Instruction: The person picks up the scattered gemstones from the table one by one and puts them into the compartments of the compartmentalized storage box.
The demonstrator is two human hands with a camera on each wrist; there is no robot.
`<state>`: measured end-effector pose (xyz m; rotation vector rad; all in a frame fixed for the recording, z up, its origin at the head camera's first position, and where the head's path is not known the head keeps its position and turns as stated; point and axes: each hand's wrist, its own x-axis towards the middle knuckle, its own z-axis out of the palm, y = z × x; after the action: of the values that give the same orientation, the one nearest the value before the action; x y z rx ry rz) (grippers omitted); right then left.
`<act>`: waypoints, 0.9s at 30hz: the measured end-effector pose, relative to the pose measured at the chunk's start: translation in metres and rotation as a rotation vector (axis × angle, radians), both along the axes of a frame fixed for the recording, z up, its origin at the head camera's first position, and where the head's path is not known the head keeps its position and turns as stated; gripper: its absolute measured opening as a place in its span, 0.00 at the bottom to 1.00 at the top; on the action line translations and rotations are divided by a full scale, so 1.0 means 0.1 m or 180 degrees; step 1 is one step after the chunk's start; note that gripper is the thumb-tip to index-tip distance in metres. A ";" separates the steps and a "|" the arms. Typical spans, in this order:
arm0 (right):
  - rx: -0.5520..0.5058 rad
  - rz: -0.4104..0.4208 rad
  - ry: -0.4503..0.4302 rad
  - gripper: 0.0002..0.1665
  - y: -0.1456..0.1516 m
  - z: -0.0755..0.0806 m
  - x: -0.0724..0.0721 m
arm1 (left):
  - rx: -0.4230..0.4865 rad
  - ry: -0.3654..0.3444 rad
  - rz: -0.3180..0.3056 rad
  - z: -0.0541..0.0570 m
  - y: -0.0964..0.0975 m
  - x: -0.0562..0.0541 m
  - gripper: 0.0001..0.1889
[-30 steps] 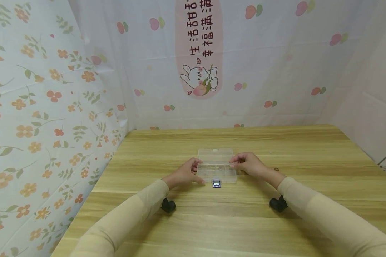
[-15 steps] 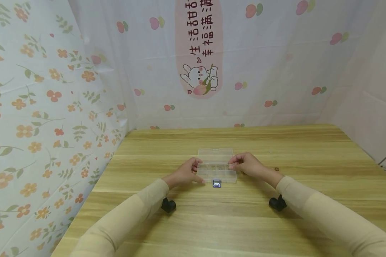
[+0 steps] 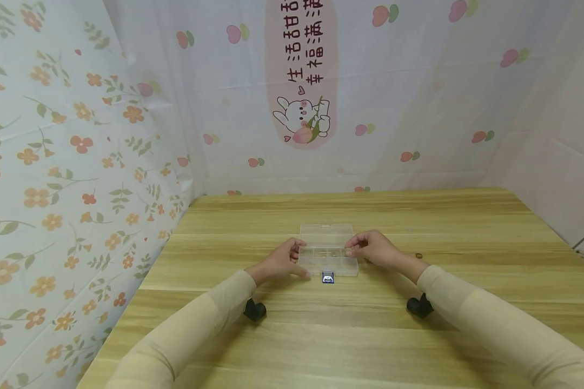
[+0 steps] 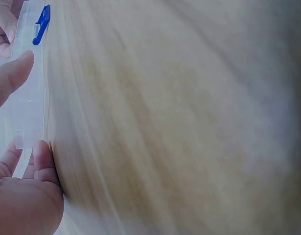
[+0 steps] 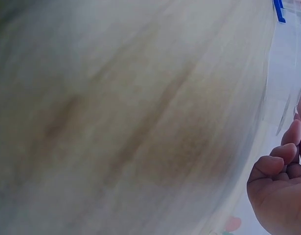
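A clear plastic compartment box point(image 3: 328, 266) lies on the table with its lid point(image 3: 325, 235) folded back and its blue latch point(image 3: 328, 278) toward me. My left hand point(image 3: 281, 261) holds the box's left end, thumb at the front corner and fingers along the side and back. At the right rear compartment, my right hand point(image 3: 377, 249) has thumb and fingertips brought together. In the right wrist view a thin clear piece point(image 5: 283, 117) shows by those fingertips; most of it is hidden. The left wrist view shows the left thumb lying over the box near the latch.
On the wooden table point(image 3: 331, 335) a small brown ring-like object point(image 3: 418, 256) lies right of the box, and a tiny pale object point(image 3: 410, 229) farther back. Patterned cloth point(image 3: 409, 108) hangs behind the table and on the left.
My right hand has shifted slightly left, its fingertips farther over the right rear compartment. The left hand and the box have stayed in place.
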<state>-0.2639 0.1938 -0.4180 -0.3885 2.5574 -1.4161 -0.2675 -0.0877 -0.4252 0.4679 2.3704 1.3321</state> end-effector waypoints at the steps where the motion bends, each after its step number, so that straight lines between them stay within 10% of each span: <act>1: 0.0008 -0.0002 0.0004 0.08 0.00 0.00 0.00 | 0.0007 -0.0005 -0.0003 0.00 0.00 0.00 0.40; 27: 0.0128 -0.0141 0.0106 0.12 0.20 0.11 -0.04 | 0.0010 0.0000 0.0001 0.00 0.00 0.00 0.40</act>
<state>-0.2674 0.2134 -0.4075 -0.3542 2.6324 -1.3817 -0.2677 -0.0872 -0.4254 0.4684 2.3687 1.3361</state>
